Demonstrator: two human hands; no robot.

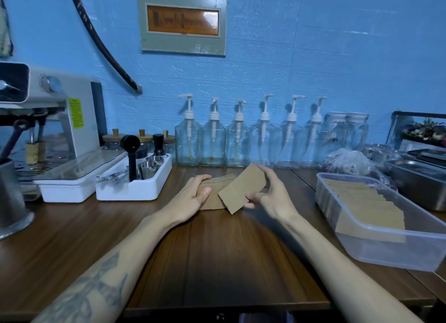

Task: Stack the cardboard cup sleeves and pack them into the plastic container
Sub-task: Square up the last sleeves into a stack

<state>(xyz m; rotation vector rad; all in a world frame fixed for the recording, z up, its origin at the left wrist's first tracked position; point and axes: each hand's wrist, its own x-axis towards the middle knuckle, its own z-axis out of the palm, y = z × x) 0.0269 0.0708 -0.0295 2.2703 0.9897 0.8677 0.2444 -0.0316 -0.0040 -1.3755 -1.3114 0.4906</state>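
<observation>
Head view: my left hand (196,192) steadies the pile (217,181) mid-desk (236,250), my right hand (268,194) pinching one sleeve (242,188). I should square its edges on the pile before the container (386,248).

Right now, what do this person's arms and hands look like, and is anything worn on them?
Both forearms are bare, with no sleeves in view. The left forearm carries a large dark tattoo that looks like leaves. The right forearm shows no markings. The left hand and right hand have no gloves; no rings or watch visible.
</observation>
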